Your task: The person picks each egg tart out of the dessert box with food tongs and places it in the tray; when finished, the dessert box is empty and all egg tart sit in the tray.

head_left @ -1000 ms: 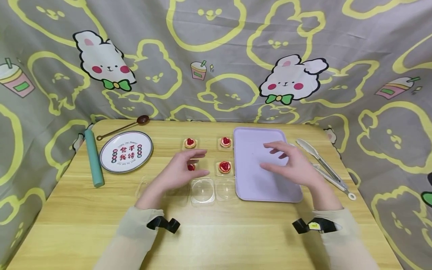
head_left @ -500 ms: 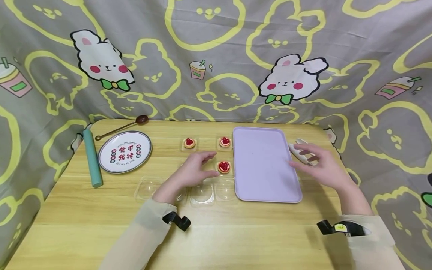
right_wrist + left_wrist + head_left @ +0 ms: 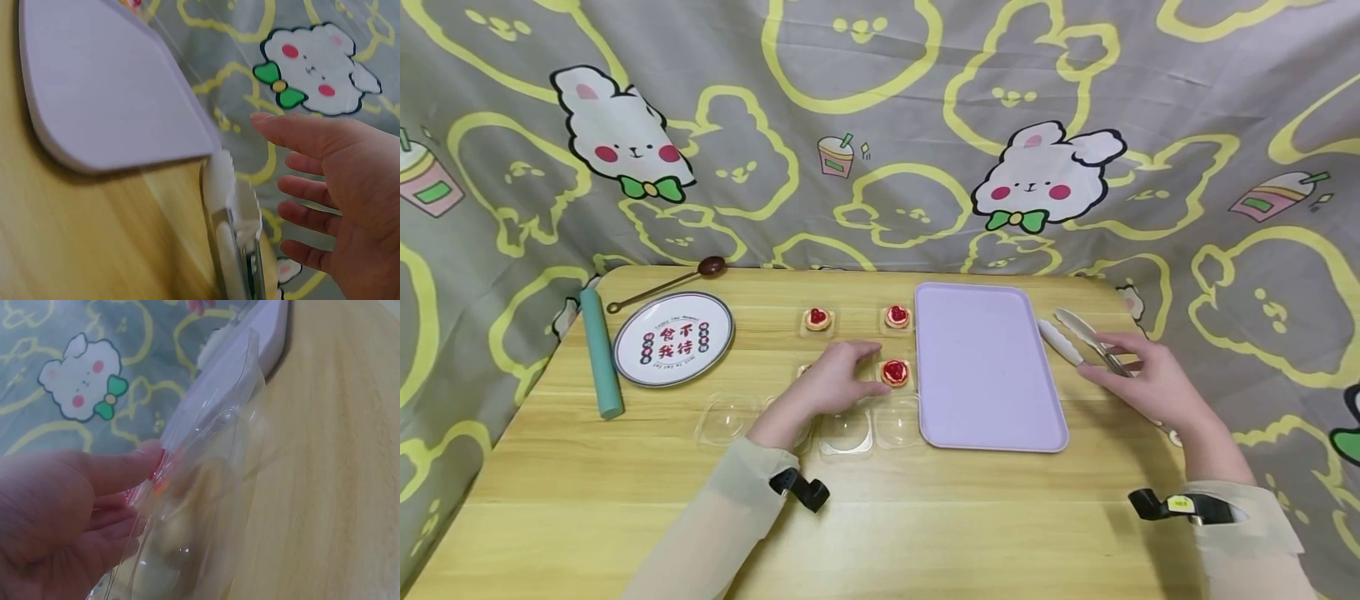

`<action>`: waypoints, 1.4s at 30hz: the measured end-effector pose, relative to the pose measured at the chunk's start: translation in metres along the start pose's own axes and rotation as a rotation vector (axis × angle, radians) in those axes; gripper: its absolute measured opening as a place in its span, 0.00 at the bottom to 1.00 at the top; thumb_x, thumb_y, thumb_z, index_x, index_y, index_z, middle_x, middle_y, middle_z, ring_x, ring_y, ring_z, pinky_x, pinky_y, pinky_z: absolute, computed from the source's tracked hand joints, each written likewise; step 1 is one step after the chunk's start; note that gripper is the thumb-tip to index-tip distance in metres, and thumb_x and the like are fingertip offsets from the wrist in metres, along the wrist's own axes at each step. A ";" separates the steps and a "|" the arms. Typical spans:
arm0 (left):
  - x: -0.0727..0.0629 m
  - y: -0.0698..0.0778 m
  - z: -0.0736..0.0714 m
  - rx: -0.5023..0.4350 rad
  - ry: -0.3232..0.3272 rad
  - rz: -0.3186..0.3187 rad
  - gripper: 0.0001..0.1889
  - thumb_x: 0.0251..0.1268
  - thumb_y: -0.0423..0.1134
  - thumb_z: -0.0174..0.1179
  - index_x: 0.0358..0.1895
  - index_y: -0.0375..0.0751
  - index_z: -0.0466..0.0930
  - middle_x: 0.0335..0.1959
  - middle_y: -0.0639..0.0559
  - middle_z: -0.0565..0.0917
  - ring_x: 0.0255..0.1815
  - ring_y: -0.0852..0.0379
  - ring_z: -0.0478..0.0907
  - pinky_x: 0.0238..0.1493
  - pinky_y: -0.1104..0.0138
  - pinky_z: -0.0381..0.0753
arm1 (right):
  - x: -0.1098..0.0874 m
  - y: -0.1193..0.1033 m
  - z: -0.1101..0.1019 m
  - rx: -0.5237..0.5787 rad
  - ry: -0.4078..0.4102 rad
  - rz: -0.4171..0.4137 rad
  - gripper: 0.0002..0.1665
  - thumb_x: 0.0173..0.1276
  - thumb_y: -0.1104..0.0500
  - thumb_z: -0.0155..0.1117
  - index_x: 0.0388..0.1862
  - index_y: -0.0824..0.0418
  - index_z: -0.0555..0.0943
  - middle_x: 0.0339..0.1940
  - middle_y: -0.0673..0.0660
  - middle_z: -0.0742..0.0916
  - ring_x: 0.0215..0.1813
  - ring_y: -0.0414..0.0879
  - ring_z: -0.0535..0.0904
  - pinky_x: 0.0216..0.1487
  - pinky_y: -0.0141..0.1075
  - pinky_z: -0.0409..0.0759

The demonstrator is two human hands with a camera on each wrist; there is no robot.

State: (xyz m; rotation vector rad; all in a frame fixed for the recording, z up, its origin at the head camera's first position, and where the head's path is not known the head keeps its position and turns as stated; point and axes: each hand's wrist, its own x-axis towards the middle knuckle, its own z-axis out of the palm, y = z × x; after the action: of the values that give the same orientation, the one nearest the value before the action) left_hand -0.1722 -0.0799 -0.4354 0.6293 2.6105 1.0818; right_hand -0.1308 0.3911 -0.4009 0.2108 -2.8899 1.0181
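My left hand (image 3: 835, 383), fingers extended and parted from the thumb, hovers beside a red-topped tart (image 3: 895, 372) in a clear plastic box. Its palm and wrist cover most of another tart. In the left wrist view, clear plastic domes (image 3: 194, 531) lie just beyond the fingers. Over on the right, my right hand (image 3: 1157, 387) is held above a pair of tongs (image 3: 1067, 337) with white tips. Its fingers are spread and hold nothing; the right wrist view shows a gap between them and the tongs (image 3: 234, 250).
A lilac tray (image 3: 992, 367) lies between the hands. Behind the left hand sit two more tarts, one left (image 3: 817, 319) and one right (image 3: 897, 317). Clear lids (image 3: 846, 429) line the front. At left are a plate (image 3: 673, 337), a teal rolling pin (image 3: 601, 354) and a brown ladle (image 3: 666, 285).
My right hand has moved right from over the tray to above the tongs. The left hand has shifted slightly right, toward the front right tart.
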 end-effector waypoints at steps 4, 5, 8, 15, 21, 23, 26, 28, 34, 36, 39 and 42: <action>0.002 0.001 0.000 0.023 -0.016 -0.002 0.40 0.63 0.45 0.78 0.73 0.27 0.73 0.72 0.35 0.76 0.75 0.41 0.71 0.78 0.53 0.66 | -0.003 0.015 -0.001 -0.001 -0.001 -0.010 0.35 0.69 0.51 0.78 0.70 0.64 0.81 0.67 0.64 0.82 0.60 0.47 0.78 0.49 0.22 0.76; 0.002 0.001 0.000 0.026 -0.018 -0.003 0.40 0.63 0.44 0.78 0.73 0.27 0.73 0.72 0.35 0.76 0.75 0.41 0.71 0.78 0.53 0.66 | -0.004 0.018 -0.001 0.000 -0.001 -0.008 0.35 0.69 0.51 0.78 0.70 0.64 0.80 0.67 0.65 0.82 0.60 0.48 0.78 0.49 0.22 0.76; 0.003 0.003 0.000 0.029 -0.024 -0.008 0.39 0.63 0.44 0.78 0.72 0.27 0.74 0.72 0.35 0.76 0.75 0.41 0.71 0.78 0.53 0.66 | -0.007 0.028 0.000 0.003 0.002 0.011 0.35 0.69 0.51 0.79 0.70 0.65 0.80 0.66 0.66 0.82 0.57 0.47 0.79 0.49 0.21 0.77; 0.005 0.003 0.000 0.034 -0.040 -0.026 0.39 0.63 0.44 0.78 0.72 0.28 0.74 0.72 0.36 0.77 0.75 0.42 0.72 0.77 0.54 0.67 | -0.009 0.050 0.004 -0.003 0.008 0.034 0.37 0.66 0.54 0.82 0.69 0.68 0.80 0.65 0.71 0.82 0.55 0.47 0.81 0.43 0.19 0.78; 0.006 0.002 0.000 0.040 -0.046 -0.023 0.39 0.63 0.44 0.79 0.72 0.29 0.74 0.71 0.37 0.77 0.74 0.43 0.72 0.77 0.55 0.67 | -0.013 0.060 0.006 -0.031 0.016 0.074 0.41 0.64 0.52 0.82 0.70 0.69 0.78 0.61 0.75 0.83 0.56 0.69 0.82 0.42 0.19 0.73; 0.006 0.002 0.000 0.049 -0.047 -0.023 0.39 0.63 0.45 0.79 0.72 0.29 0.74 0.71 0.37 0.77 0.74 0.43 0.72 0.77 0.55 0.67 | -0.014 0.064 0.007 -0.034 0.016 0.086 0.42 0.64 0.51 0.82 0.71 0.69 0.77 0.58 0.75 0.84 0.55 0.69 0.82 0.42 0.19 0.72; 0.007 0.002 0.001 0.060 -0.047 -0.024 0.39 0.63 0.45 0.79 0.73 0.30 0.74 0.71 0.38 0.78 0.74 0.44 0.73 0.77 0.55 0.67 | -0.015 0.068 0.011 -0.042 0.016 0.107 0.43 0.65 0.50 0.82 0.72 0.69 0.76 0.57 0.75 0.85 0.56 0.65 0.81 0.44 0.21 0.71; 0.007 0.003 0.001 0.059 -0.047 -0.027 0.39 0.63 0.45 0.79 0.73 0.30 0.74 0.71 0.38 0.78 0.74 0.44 0.73 0.77 0.55 0.67 | -0.015 0.071 0.014 -0.050 0.022 0.126 0.45 0.65 0.48 0.81 0.73 0.69 0.75 0.58 0.74 0.85 0.57 0.62 0.80 0.45 0.23 0.70; 0.007 0.003 0.001 0.053 -0.051 -0.036 0.39 0.63 0.45 0.79 0.73 0.31 0.74 0.71 0.39 0.78 0.74 0.44 0.73 0.77 0.55 0.67 | -0.012 0.075 0.023 -0.075 0.054 0.154 0.47 0.67 0.44 0.79 0.71 0.75 0.74 0.62 0.76 0.81 0.60 0.67 0.77 0.50 0.35 0.71; 0.007 0.003 0.001 0.056 -0.052 -0.038 0.39 0.63 0.45 0.79 0.73 0.31 0.75 0.71 0.40 0.78 0.74 0.44 0.73 0.77 0.55 0.67 | -0.011 0.074 0.025 -0.086 0.059 0.158 0.47 0.68 0.44 0.78 0.70 0.76 0.74 0.62 0.77 0.81 0.60 0.68 0.77 0.53 0.43 0.72; 0.007 0.002 0.001 0.056 -0.049 -0.037 0.39 0.63 0.44 0.79 0.73 0.31 0.75 0.71 0.40 0.78 0.73 0.44 0.74 0.77 0.55 0.68 | -0.010 0.073 0.027 -0.099 0.066 0.160 0.46 0.69 0.43 0.77 0.69 0.77 0.75 0.60 0.77 0.81 0.58 0.69 0.77 0.54 0.54 0.73; 0.007 0.003 0.001 0.049 -0.048 -0.035 0.39 0.62 0.44 0.79 0.73 0.31 0.74 0.71 0.39 0.78 0.74 0.44 0.73 0.77 0.55 0.67 | -0.010 0.073 0.028 -0.109 0.070 0.156 0.44 0.70 0.44 0.76 0.68 0.77 0.76 0.59 0.78 0.80 0.57 0.69 0.77 0.54 0.55 0.73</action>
State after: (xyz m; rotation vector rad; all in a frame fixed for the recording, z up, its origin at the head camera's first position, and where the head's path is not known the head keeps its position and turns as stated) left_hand -0.1769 -0.0743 -0.4342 0.6095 2.6043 0.9825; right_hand -0.1322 0.4309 -0.4695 -0.0557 -2.9239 0.8659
